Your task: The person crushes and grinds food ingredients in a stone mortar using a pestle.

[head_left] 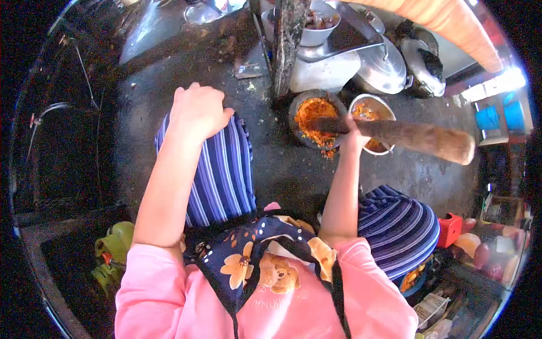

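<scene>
My right hand [357,133] is closed round a long wooden pestle [418,138], which lies tilted over a dark stone mortar [293,121]. The narrower end of the pestle is in the orange-red ground paste [316,110] inside the mortar, and some paste has spilled at its near rim. Beside it, partly behind the pestle, stands a metal bowl [389,110] with more orange food and a utensil. My left hand [200,110] rests on my knee in blue striped cloth [226,175]; its fingers are bent over and their tips hidden.
A wooden post [285,51] rises behind the mortar. Near it are a white container [324,70], a grey bowl [320,37] on a dark tray, and a large lidded metal pot [381,68]. A red plastic object [449,230] stands at the right, green items [118,243] at the left.
</scene>
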A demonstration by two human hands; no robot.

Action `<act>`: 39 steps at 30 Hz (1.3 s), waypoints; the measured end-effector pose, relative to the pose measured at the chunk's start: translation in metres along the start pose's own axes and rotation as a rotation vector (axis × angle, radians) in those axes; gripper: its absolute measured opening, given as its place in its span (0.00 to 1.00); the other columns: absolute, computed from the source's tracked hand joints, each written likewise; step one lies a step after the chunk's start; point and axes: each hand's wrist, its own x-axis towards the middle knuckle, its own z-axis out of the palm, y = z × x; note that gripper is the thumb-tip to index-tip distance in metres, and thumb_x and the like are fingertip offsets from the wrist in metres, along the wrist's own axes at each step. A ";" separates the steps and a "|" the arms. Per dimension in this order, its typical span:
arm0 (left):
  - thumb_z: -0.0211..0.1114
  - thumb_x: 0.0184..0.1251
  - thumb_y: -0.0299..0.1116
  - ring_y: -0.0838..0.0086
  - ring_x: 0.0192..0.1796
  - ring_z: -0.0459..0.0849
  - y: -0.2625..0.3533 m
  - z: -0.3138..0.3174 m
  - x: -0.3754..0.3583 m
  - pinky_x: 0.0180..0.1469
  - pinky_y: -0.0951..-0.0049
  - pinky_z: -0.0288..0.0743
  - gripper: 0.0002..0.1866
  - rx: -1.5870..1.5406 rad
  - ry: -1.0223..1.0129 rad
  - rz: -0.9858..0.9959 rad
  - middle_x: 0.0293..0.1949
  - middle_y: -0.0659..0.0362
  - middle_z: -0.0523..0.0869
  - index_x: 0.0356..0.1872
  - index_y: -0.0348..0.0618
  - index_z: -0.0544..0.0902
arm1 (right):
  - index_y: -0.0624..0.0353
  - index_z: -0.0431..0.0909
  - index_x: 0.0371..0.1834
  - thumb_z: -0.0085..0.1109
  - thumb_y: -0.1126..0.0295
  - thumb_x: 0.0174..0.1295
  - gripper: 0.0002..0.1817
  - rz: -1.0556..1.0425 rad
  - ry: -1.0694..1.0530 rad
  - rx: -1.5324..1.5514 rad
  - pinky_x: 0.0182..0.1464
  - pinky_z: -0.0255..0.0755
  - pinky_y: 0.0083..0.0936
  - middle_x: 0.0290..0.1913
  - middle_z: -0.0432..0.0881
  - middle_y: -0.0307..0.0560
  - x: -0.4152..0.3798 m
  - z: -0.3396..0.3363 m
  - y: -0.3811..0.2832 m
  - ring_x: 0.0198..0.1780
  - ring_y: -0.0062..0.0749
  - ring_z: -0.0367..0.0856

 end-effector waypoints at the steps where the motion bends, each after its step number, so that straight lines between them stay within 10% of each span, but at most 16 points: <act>1: 0.60 0.55 0.48 0.62 0.48 0.79 0.001 -0.002 0.000 0.49 0.57 0.70 0.18 0.006 -0.004 0.001 0.37 0.54 0.85 0.34 0.43 0.85 | 0.62 0.74 0.34 0.68 0.80 0.42 0.16 -0.147 0.043 -0.030 0.54 0.64 0.34 0.38 0.77 0.45 0.008 0.001 -0.001 0.43 0.35 0.74; 7: 0.61 0.55 0.50 0.60 0.48 0.79 0.000 0.000 0.005 0.49 0.56 0.71 0.19 -0.004 -0.035 -0.016 0.39 0.55 0.84 0.37 0.46 0.84 | 0.63 0.73 0.27 0.66 0.78 0.46 0.09 -0.190 -0.173 -0.097 0.37 0.72 0.30 0.28 0.78 0.47 0.014 0.034 -0.152 0.27 0.32 0.77; 11: 0.60 0.57 0.48 0.62 0.50 0.78 0.003 -0.005 0.000 0.51 0.57 0.69 0.18 -0.006 0.001 -0.001 0.39 0.55 0.85 0.37 0.44 0.85 | 0.60 0.76 0.31 0.70 0.78 0.37 0.16 -0.106 -0.109 -0.314 0.51 0.67 0.30 0.36 0.77 0.41 0.011 -0.007 0.005 0.41 0.31 0.73; 19: 0.61 0.55 0.49 0.60 0.48 0.79 0.002 0.001 0.003 0.49 0.56 0.71 0.18 0.010 0.008 0.008 0.38 0.55 0.84 0.37 0.46 0.84 | 0.61 0.74 0.30 0.68 0.74 0.45 0.11 -0.244 -0.245 -0.191 0.40 0.68 0.29 0.32 0.77 0.44 0.013 0.037 -0.144 0.34 0.29 0.74; 23: 0.61 0.54 0.50 0.60 0.48 0.79 0.000 -0.002 0.005 0.49 0.56 0.72 0.18 0.016 -0.021 0.016 0.39 0.55 0.84 0.37 0.46 0.84 | 0.62 0.76 0.27 0.67 0.79 0.41 0.11 -0.254 -0.212 -0.265 0.38 0.69 0.27 0.27 0.76 0.40 0.015 0.041 -0.121 0.30 0.28 0.72; 25: 0.61 0.55 0.49 0.60 0.48 0.78 0.003 -0.003 0.001 0.49 0.57 0.71 0.18 -0.015 0.011 0.024 0.38 0.55 0.84 0.36 0.46 0.84 | 0.60 0.74 0.34 0.68 0.84 0.35 0.20 -0.138 -0.218 -0.414 0.36 0.71 0.28 0.28 0.74 0.39 0.032 0.004 0.004 0.32 0.27 0.73; 26: 0.61 0.55 0.49 0.61 0.48 0.78 0.006 -0.004 0.000 0.48 0.57 0.71 0.18 -0.020 0.005 0.027 0.38 0.55 0.84 0.36 0.46 0.84 | 0.61 0.72 0.38 0.67 0.86 0.35 0.23 0.084 -0.190 -0.058 0.38 0.73 0.28 0.30 0.74 0.39 0.017 0.001 0.012 0.34 0.26 0.73; 30: 0.61 0.55 0.48 0.61 0.48 0.78 0.006 0.001 0.000 0.48 0.57 0.70 0.17 -0.034 0.005 0.037 0.37 0.56 0.84 0.36 0.46 0.84 | 0.59 0.72 0.38 0.71 0.84 0.39 0.22 -0.099 -0.051 -0.052 0.48 0.70 0.25 0.32 0.75 0.39 -0.030 0.042 -0.052 0.37 0.27 0.73; 35: 0.61 0.54 0.49 0.61 0.48 0.78 -0.001 0.003 0.005 0.48 0.56 0.70 0.18 -0.023 0.040 0.021 0.38 0.56 0.85 0.37 0.46 0.84 | 0.62 0.77 0.27 0.70 0.81 0.41 0.11 -0.286 -0.308 -0.178 0.35 0.68 0.23 0.27 0.77 0.41 0.001 0.056 -0.152 0.28 0.27 0.73; 39: 0.61 0.54 0.49 0.61 0.48 0.78 0.000 -0.002 0.004 0.49 0.56 0.70 0.19 -0.041 -0.002 0.032 0.39 0.56 0.85 0.38 0.46 0.84 | 0.59 0.74 0.28 0.73 0.78 0.37 0.16 -0.079 -0.228 0.005 0.40 0.70 0.27 0.29 0.76 0.40 0.019 0.029 -0.052 0.31 0.30 0.73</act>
